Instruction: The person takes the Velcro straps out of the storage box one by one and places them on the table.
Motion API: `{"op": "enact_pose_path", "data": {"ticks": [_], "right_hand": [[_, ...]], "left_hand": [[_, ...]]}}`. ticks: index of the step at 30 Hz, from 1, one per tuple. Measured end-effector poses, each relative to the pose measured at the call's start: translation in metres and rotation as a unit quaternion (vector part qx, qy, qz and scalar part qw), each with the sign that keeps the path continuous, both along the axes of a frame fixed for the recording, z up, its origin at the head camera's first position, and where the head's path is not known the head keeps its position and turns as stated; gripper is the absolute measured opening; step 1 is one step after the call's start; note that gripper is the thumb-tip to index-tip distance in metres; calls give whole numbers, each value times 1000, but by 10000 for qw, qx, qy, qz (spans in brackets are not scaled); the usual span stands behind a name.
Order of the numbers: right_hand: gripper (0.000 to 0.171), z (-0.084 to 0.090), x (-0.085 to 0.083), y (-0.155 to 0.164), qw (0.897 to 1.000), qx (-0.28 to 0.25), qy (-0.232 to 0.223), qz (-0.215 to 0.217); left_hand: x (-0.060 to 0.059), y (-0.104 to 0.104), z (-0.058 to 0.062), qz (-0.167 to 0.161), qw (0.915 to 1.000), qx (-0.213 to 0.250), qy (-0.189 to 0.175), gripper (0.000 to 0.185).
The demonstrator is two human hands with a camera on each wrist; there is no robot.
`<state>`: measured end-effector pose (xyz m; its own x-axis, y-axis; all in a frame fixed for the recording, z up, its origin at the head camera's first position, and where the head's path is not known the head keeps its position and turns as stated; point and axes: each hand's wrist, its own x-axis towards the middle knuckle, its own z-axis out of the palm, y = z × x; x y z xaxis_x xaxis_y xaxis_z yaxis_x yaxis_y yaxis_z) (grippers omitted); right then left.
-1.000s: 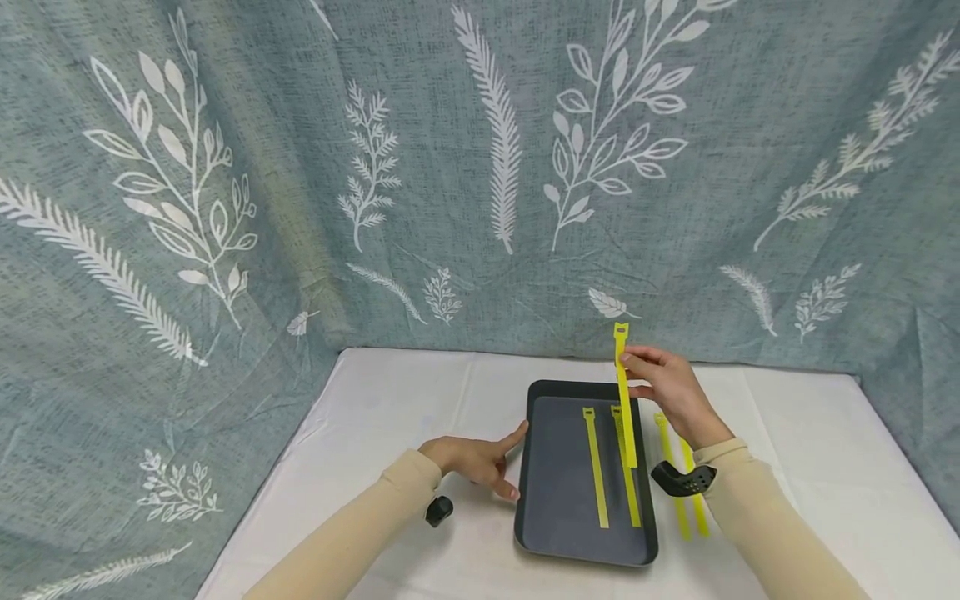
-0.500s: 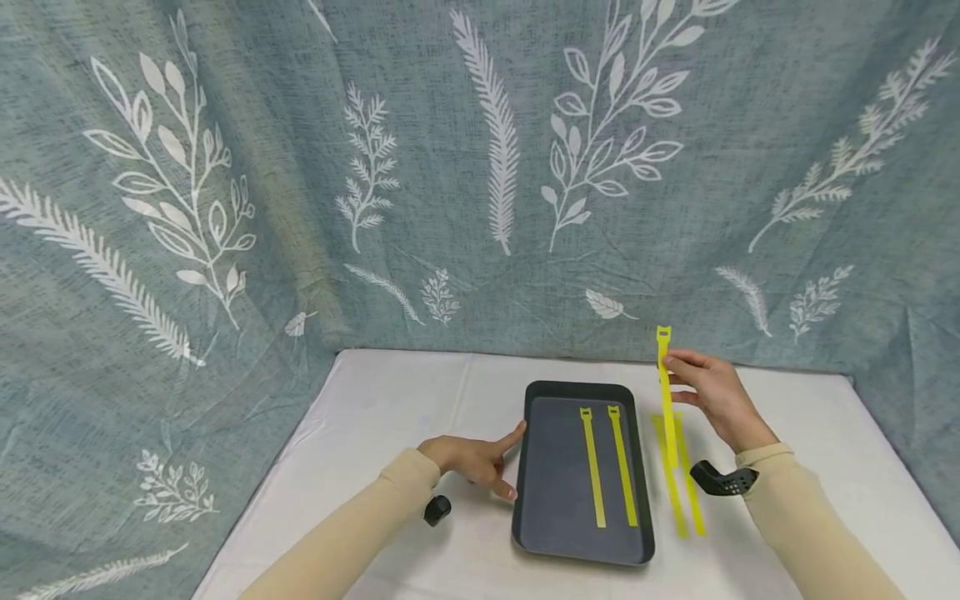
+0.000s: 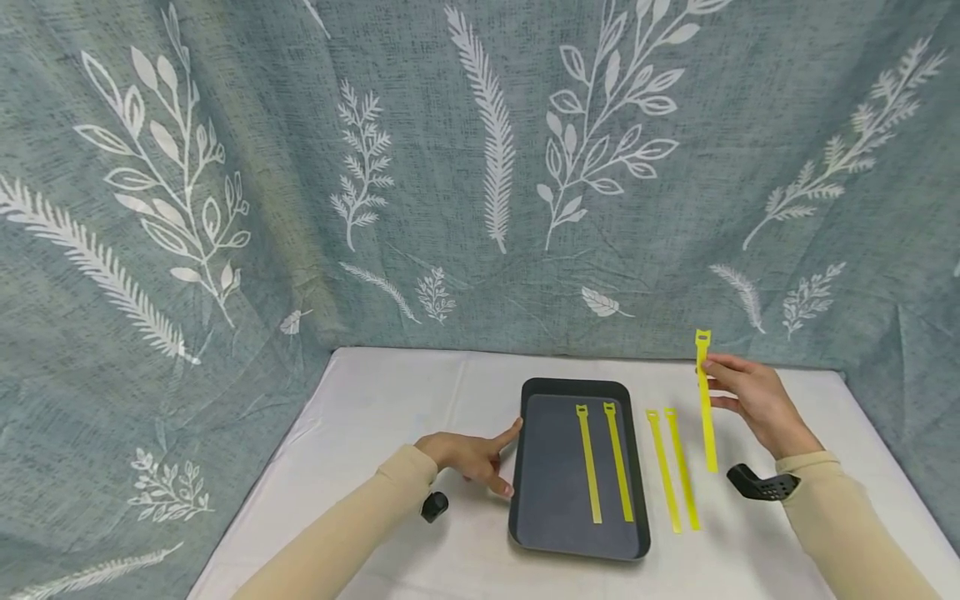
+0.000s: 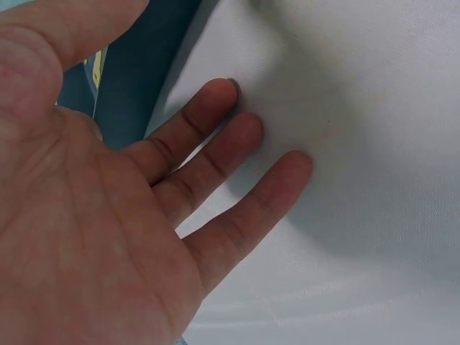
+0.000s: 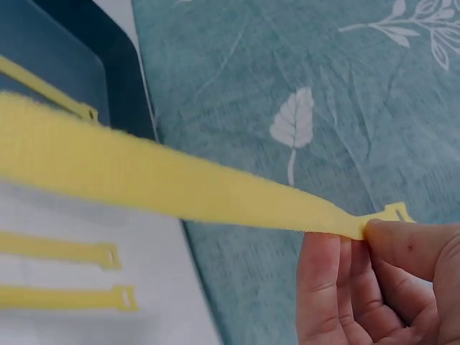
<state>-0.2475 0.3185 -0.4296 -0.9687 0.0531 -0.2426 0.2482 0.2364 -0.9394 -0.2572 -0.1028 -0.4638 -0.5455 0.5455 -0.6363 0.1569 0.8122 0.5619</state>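
right grip: your right hand [image 3: 753,402] pinches the held strap [image 3: 706,408] just below its slotted head, thumb against fingertips [image 5: 338,273]; closed on it.
held strap: yellow hook-and-loop strip, hangs near vertical below the grip, tail free above the surface [image 3: 390,392]. Pinching near the head lets its own weight keep it straight, I'd judge.
strap location: in the air, out past the loose straps, well apart from the tray [image 3: 525,467] on the side away from your grip.
loose straps: two loose straps [image 3: 672,467] lie flat on the surface, side by side, between the tray and the hanging tail, heads pointing away from you.
tray straps: two tray straps [image 3: 603,462] lie parallel inside the tray, same heading.
left grip: your left hand [image 3: 468,457] is open, fingers relaxed on the surface, forefinger touching the tray's near wall; holds nothing. Looks like it steadies the tray against sliding.
left wrist view: open palm, fingers [image 4: 237,151] on white cloth, tray edge beside them.
backdrop: leaf-print curtain [image 3: 300,167] behind the surface.
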Motion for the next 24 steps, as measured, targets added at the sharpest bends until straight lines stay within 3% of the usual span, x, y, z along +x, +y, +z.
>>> {"op": "enact_pose_path", "data": {"ticks": [11,24], "right_hand": [[74,-6,6,24,9992,327,-195,-77],[68,-30,7,36,9975,85,-694,-140]], "left_hand": [[-3,1,0,-56,10000,-25,-60,114],[-4,1,-1,-71,10000,-20,-46,114]]}}
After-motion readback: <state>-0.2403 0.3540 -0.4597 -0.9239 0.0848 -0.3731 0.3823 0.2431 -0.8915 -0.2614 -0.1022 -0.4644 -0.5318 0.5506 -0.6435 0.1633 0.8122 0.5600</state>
